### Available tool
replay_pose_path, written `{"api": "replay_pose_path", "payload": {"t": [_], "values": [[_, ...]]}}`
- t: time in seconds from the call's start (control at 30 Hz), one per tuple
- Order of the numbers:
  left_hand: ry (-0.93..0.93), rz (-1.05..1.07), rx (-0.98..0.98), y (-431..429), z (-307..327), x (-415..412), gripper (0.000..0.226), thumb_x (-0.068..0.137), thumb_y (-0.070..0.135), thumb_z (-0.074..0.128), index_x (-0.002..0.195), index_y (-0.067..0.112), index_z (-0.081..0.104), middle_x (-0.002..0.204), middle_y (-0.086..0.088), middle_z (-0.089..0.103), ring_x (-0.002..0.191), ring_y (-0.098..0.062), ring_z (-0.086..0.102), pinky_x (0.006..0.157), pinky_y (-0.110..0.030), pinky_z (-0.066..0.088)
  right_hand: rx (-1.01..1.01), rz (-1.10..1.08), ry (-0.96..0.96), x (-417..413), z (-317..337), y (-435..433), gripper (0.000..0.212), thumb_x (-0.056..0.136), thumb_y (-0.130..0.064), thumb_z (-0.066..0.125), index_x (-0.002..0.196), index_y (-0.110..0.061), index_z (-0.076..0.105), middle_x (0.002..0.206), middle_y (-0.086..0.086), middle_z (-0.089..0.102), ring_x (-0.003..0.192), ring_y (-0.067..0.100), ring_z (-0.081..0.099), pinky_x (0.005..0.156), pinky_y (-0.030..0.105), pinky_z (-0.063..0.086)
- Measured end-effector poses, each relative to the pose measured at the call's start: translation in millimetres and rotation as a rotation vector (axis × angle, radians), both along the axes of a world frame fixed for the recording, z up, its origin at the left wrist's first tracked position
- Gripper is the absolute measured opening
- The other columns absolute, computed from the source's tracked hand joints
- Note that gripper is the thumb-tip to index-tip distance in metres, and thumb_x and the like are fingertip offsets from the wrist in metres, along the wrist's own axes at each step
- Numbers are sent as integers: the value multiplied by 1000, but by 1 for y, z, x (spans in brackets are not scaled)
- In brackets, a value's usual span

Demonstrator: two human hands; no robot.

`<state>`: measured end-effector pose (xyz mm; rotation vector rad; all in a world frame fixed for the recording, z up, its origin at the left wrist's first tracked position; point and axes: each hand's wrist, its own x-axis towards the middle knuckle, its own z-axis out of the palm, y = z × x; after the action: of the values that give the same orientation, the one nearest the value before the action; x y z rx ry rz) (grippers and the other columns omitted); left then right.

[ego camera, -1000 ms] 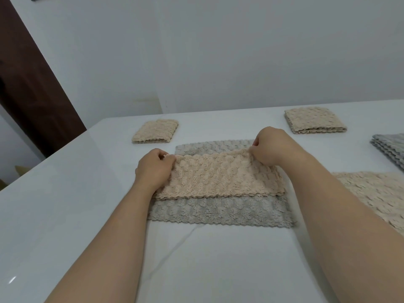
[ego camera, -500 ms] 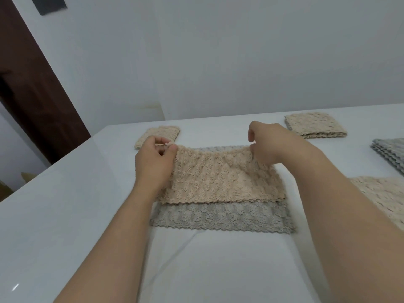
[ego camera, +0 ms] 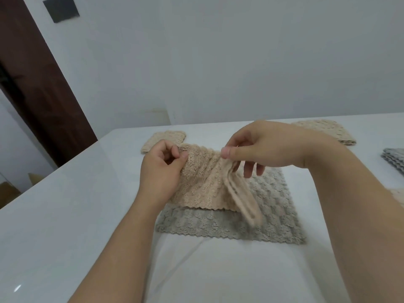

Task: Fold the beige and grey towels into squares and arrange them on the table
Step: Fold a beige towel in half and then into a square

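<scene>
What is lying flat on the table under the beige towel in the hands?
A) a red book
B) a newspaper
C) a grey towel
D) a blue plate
C: a grey towel lies spread on the table right beneath the beige towel, which the left hand and right hand pinch by its top edge.

Beige towel (ego camera: pixel 203 184) hangs bunched, lifted by its top edge; grey towel (ego camera: pixel 218 224) lies flat beneath it; left beige square (ego camera: pixel 168 137) and right beige square (ego camera: pixel 328 127) lie folded behind; folded grey stack (ego camera: pixel 393 158) sits far right.
</scene>
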<state>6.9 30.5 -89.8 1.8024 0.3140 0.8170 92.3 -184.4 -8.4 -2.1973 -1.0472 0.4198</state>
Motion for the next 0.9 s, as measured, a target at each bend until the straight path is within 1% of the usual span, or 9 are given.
{"api": "replay_pose_path", "payload": {"t": [0.03, 0.17, 0.27, 0.33, 0.43, 0.53, 0.63, 0.83, 0.9], "values": [[-22, -4, 11, -2, 2, -1, 28, 93, 3, 70, 77, 17, 52, 68, 7, 53, 65, -11, 48, 60, -22, 42, -10, 41, 18, -1, 0, 1, 13, 96, -31, 64, 103, -24, 73, 83, -7, 78, 74, 12, 74, 73, 33, 60], [-132, -44, 22, -7, 9, -6, 22, 92, -3, 69, 84, 16, 59, 80, 7, 65, 78, -7, 61, 75, -21, 51, -37, 118, -13, -6, 3, 7, 31, 90, -6, 57, 111, -24, 69, 90, -7, 79, 78, 12, 75, 73, 39, 57], [-191, -87, 19, -13, 13, -8, 21, 92, -3, 70, 89, 17, 63, 88, 10, 70, 86, -5, 67, 83, -22, 54, 58, 70, -107, -7, 0, 17, 11, 97, -20, 62, 94, -24, 72, 81, -11, 78, 63, 8, 71, 54, 21, 46], [-202, -99, 17, -16, 13, -9, 21, 92, -2, 70, 92, 18, 65, 90, 11, 72, 89, -5, 69, 84, -22, 54, 92, 38, -189, -7, -3, 23, 10, 97, -31, 65, 91, -26, 72, 70, -16, 74, 52, 0, 60, 48, 12, 39], [-197, -108, 24, -18, 13, -10, 22, 94, 0, 68, 93, 21, 65, 92, 7, 74, 90, -8, 71, 82, -23, 54, 126, -12, -322, -7, -8, 30, 11, 94, -40, 68, 92, -31, 72, 65, -20, 64, 55, -5, 55, 51, 11, 36], [-187, -127, 11, -19, 13, -12, 24, 96, -1, 65, 93, 23, 62, 90, 5, 75, 85, -10, 70, 76, -26, 54, 137, -34, -442, -5, -12, 35, 13, 92, -43, 68, 96, -32, 73, 87, -15, 59, 70, -6, 51, 64, 18, 39], [-184, -135, -20, -20, 13, -12, 26, 97, 0, 63, 92, 25, 58, 81, 5, 73, 74, -10, 66, 67, -26, 52, 140, -37, -464, -5, -12, 37, 12, 92, -42, 69, 97, -31, 70, 95, -13, 62, 70, -6, 50, 63, 12, 36], [-163, -135, -44, -22, 15, -15, 25, 98, 2, 62, 94, 26, 56, 80, 1, 74, 65, -16, 61, 61, -34, 49, 195, -42, -432, -6, -15, 38, 12, 91, -40, 70, 99, -33, 64, 92, -12, 67, 67, -9, 53, 58, 17, 36], [-157, -145, -54, -23, 17, -16, 23, 99, 3, 61, 94, 24, 55, 76, 0, 73, 56, -12, 58, 54, -28, 46, 213, -36, -411, -6, -16, 38, 16, 91, -39, 70, 104, -36, 61, 91, -12, 66, 69, -8, 54, 59, 18, 37]]}}
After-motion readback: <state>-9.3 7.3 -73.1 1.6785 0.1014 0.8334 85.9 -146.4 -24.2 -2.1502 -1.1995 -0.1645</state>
